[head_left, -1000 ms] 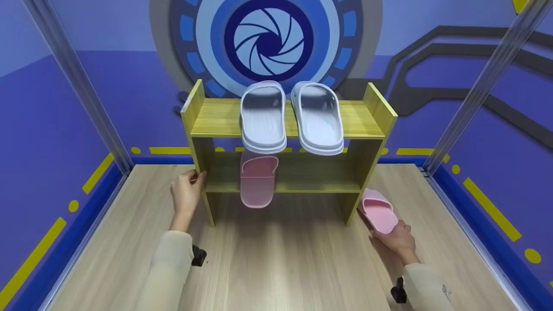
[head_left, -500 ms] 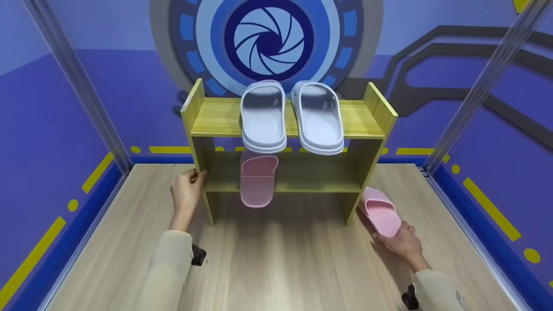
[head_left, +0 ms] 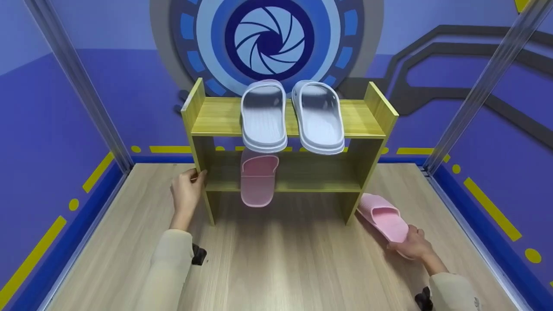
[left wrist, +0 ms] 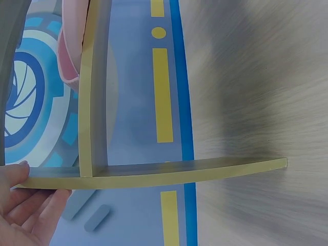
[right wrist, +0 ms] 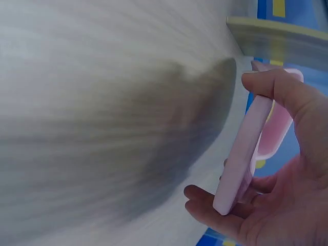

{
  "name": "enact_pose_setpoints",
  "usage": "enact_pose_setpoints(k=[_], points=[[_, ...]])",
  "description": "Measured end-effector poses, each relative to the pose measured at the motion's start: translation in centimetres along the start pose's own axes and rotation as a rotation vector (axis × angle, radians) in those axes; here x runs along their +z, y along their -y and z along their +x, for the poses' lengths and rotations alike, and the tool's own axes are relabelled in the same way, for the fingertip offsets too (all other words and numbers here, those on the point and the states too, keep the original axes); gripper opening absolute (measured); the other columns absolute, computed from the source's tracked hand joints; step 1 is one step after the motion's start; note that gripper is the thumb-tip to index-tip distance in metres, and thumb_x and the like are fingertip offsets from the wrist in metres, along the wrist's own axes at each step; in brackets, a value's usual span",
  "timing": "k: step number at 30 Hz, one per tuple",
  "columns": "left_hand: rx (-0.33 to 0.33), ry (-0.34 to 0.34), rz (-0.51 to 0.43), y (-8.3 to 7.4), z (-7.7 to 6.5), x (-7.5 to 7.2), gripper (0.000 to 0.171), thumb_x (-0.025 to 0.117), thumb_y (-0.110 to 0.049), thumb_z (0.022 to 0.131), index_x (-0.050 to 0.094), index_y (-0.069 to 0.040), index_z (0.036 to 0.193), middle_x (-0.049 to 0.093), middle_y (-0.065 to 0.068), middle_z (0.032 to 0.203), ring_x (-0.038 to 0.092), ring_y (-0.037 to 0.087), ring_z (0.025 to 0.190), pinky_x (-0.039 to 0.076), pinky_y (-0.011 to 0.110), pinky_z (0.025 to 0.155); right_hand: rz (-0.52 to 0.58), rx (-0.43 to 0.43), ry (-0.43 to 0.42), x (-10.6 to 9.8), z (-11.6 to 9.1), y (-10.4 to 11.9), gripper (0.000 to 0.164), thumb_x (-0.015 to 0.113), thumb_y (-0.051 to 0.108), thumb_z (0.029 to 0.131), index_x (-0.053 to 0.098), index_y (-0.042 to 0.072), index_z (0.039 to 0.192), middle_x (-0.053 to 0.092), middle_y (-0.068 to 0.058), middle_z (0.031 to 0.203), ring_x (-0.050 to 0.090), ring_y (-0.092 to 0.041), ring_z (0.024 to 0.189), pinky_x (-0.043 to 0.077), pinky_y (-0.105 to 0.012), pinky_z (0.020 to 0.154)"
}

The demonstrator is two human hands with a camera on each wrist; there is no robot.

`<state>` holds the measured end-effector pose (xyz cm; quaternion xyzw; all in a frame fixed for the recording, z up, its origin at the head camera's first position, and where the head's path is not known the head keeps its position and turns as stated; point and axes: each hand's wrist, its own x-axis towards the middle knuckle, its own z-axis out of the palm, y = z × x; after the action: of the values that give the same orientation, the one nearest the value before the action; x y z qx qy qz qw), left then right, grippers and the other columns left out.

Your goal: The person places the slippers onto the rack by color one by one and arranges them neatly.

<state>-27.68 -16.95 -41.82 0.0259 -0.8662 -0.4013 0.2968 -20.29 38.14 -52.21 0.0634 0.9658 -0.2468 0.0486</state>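
Observation:
My left hand (head_left: pixel 186 190) pinches the front edge of the left side panel of a wooden shoe rack (head_left: pixel 220 119). In the left wrist view, thumb and fingers of that hand (left wrist: pixel 31 210) lie on opposite faces of the panel (left wrist: pixel 154 178). Right of the rack, my right hand (head_left: pixel 415 244) grips a pink slipper (head_left: pixel 391 222) by its heel end, the toe pointing to the rack's right leg. Seen from the right wrist, the slipper's sole edge (right wrist: pixel 243 154) is between thumb and fingers, over its shadow on the tabletop. A matching pink slipper (head_left: pixel 258 190) rests on the lower shelf, left of centre.
Two pale grey-blue clogs (head_left: pixel 264 125) sit side by side on the top shelf, heels jutting past its front edge. The rack stands on a light wood table (head_left: pixel 276 268). Blue printed walls (head_left: pixel 129 108) and metal posts (head_left: pixel 475 86) enclose the table at the back and sides.
My right hand has drawn the pink slipper to the right and towards me, and the slipper has turned more slantwise. The left hand and the rack have stayed put.

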Motion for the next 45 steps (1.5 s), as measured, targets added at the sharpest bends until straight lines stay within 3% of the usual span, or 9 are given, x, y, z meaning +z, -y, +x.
enact_pose_setpoints(k=[14,23,28,33,39,45], points=[[-0.013,0.018,-0.017,-0.2,0.1,0.0,0.019,0.060,-0.018,0.084,0.067,0.000,0.082,0.065,0.014,0.079,0.062,0.026,0.074,0.048,0.039,0.063,0.225,0.009,0.149,-1.9,-0.4,-3.0,0.082,0.066,0.006,0.059,0.017,-0.018,0.120,0.022,-0.033,0.111,0.025,-0.043,0.100,0.023,-0.056,0.086],[-0.039,0.033,-0.023,-0.1,0.0,0.0,0.020,0.059,-0.018,0.086,0.067,0.001,0.085,0.065,0.015,0.082,0.062,0.026,0.077,0.049,0.039,0.064,0.252,-0.015,0.250,-2.3,-0.8,-3.8,0.083,0.063,0.003,0.058,0.017,-0.013,0.124,0.019,-0.032,0.116,0.022,-0.044,0.103,0.018,-0.059,0.088],[-0.031,0.032,-0.024,-0.1,0.0,0.0,0.019,0.059,-0.018,0.085,0.067,-0.001,0.082,0.065,0.013,0.079,0.062,0.025,0.076,0.049,0.038,0.063,0.298,-0.010,0.318,-2.4,-1.1,-3.8,0.085,0.062,0.001,0.057,0.015,-0.010,0.127,0.014,-0.032,0.121,0.016,-0.046,0.108,0.009,-0.062,0.090],[-0.038,0.034,-0.020,0.0,0.0,-0.1,0.019,0.059,-0.018,0.086,0.067,-0.001,0.085,0.065,0.014,0.081,0.062,0.025,0.076,0.049,0.038,0.063,0.273,-0.058,0.347,-2.3,-1.2,-3.4,0.088,0.065,0.003,0.057,0.016,-0.010,0.129,0.013,-0.034,0.123,0.015,-0.048,0.111,0.006,-0.065,0.089],[-0.034,0.041,-0.026,0.0,0.0,0.0,0.020,0.058,-0.018,0.086,0.067,0.000,0.085,0.065,0.015,0.082,0.062,0.026,0.076,0.049,0.039,0.064,0.250,-0.105,0.374,-2.4,-1.4,-2.6,0.089,0.068,0.001,0.054,0.021,-0.006,0.129,0.019,-0.032,0.118,0.022,-0.044,0.104,0.022,-0.056,0.087],[-0.029,0.041,-0.029,0.0,0.0,-0.1,0.020,0.059,-0.018,0.086,0.067,0.000,0.087,0.065,0.015,0.083,0.062,0.026,0.077,0.049,0.039,0.065,0.230,-0.152,0.418,-2.3,-1.4,-1.1,0.092,0.073,0.007,0.056,0.022,-0.002,0.132,0.019,-0.032,0.125,0.020,-0.045,0.111,0.018,-0.062,0.088]])
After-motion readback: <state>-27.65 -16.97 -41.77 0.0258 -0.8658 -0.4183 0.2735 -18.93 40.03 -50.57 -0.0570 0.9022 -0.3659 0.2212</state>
